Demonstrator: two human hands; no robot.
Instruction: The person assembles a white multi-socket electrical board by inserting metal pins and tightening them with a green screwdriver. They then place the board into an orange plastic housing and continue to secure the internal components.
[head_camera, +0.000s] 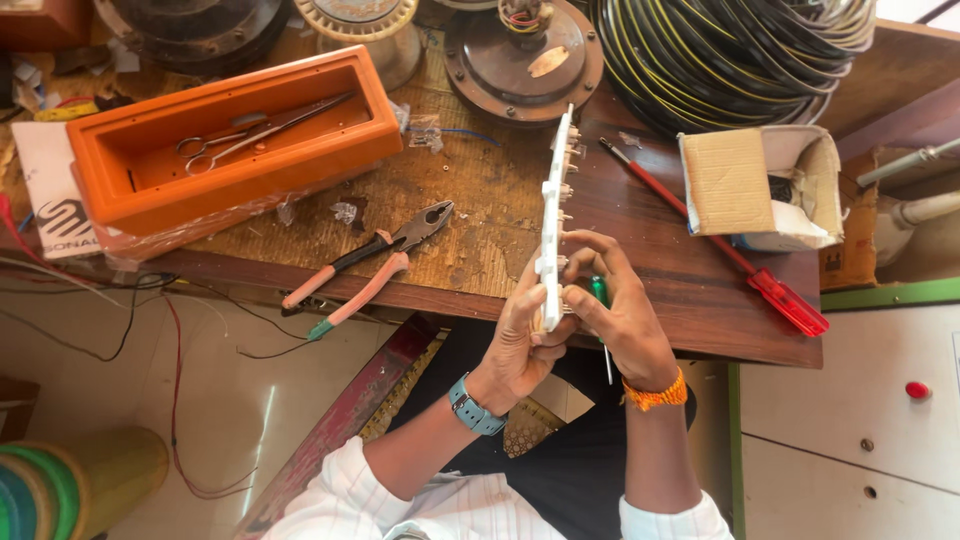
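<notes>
Both my hands hold a long white plastic switch plate (553, 205) upright on edge over the wooden bench (480, 210). My left hand (520, 345), with a blue wristwatch, grips its lower end from the left. My right hand (620, 315), with an orange thread at the wrist, presses on the plate's back side, where small switch parts stick out. A green-handled screwdriver (600, 300) is tucked in my right hand, its thin shaft pointing down toward me.
Pliers with pink handles (375, 262) lie left of my hands. An orange box (235, 135) holds scissors. A red-handled screwdriver (735, 255), a small cardboard box (765, 185), a coil of cable (730, 50) and round motor parts (525, 55) sit on the bench.
</notes>
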